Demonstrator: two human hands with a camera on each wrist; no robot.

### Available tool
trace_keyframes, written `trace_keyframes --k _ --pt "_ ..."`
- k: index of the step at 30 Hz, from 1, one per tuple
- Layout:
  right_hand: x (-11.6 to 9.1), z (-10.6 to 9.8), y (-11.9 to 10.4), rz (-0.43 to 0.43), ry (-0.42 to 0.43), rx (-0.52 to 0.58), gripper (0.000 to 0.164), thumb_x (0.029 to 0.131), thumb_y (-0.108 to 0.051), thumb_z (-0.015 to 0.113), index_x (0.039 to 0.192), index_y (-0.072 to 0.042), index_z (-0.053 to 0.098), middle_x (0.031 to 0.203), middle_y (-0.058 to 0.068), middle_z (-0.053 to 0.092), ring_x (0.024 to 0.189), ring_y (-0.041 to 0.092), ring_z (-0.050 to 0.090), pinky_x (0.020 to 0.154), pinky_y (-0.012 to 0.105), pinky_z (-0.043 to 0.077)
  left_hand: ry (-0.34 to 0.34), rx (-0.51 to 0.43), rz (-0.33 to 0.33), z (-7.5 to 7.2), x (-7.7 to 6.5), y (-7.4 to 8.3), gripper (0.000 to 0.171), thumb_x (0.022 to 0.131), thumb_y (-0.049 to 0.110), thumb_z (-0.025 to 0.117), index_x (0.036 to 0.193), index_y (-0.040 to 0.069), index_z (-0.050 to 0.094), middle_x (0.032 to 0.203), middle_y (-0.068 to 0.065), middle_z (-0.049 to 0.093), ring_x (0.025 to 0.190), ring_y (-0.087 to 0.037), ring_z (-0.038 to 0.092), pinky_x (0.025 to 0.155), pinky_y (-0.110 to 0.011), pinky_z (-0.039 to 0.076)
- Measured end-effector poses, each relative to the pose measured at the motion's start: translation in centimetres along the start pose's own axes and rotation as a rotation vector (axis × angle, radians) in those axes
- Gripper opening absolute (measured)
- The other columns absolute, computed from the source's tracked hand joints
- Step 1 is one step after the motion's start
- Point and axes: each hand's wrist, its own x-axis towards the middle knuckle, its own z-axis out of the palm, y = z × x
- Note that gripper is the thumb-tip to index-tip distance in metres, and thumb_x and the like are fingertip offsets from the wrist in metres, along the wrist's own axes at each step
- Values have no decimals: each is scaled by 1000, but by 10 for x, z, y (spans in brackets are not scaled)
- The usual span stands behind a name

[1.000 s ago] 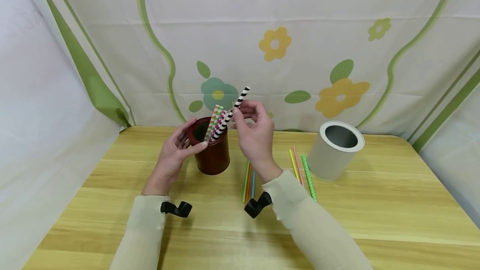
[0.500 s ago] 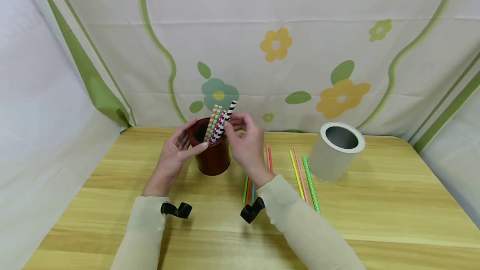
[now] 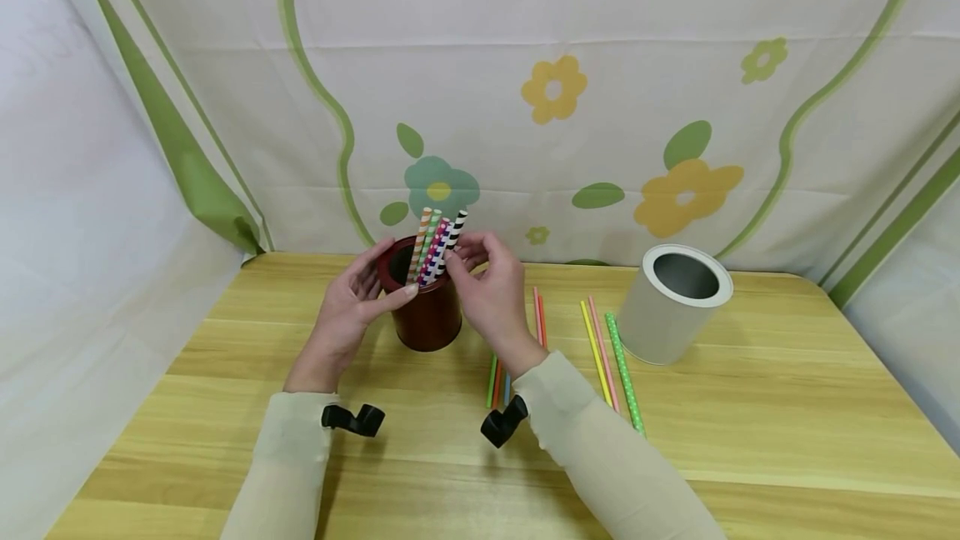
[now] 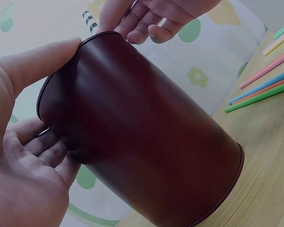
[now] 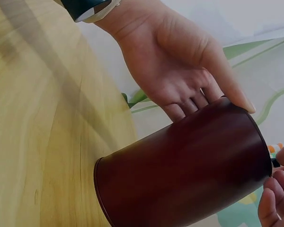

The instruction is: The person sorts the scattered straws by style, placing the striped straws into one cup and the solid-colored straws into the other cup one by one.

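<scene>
Two hands engage one dark red can, which stands upright near the back edge of the tabletop, closer to the back left corner than to the back right. Your left hand is wrapped about the can's upper part: the thumb bears on the near side at the rim, and the fingers curl round the left side. This grip presumably steadies the can against a sideways push while leaving its mouth accessible.

Your right hand, apart from the left and on the opposite side of the mouth, pinches the black-and-white straw just above the rim. A hold at that height probably lets you govern the straw's slope. Its lower end is hidden inside the can; you cannot tell whether it touches the bottom. Other patterned straws lean beside it, likely because the mouth is too wide to hold them vertical.

Right of the can, a plain green straw and a blue straw lie flat, partly covered by your right wrist. Farther toward the right edge, a yellow straw and a green dotted straw lie near the white can. Lying roughly front to back, they appear arranged for easy single pickup.
</scene>
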Motion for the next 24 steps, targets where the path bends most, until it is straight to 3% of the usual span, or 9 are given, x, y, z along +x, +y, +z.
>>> trace_keyframes --k 24 --pt "-2 1 5 11 -29 -32 21 99 -12 77 118 -5 70 109 14 74 92 25 68 75 23 56 5 0 0 0 -1 0 83 97 3 77 168 16 38 176 -3 36 164 -18 32 137 -37 21"
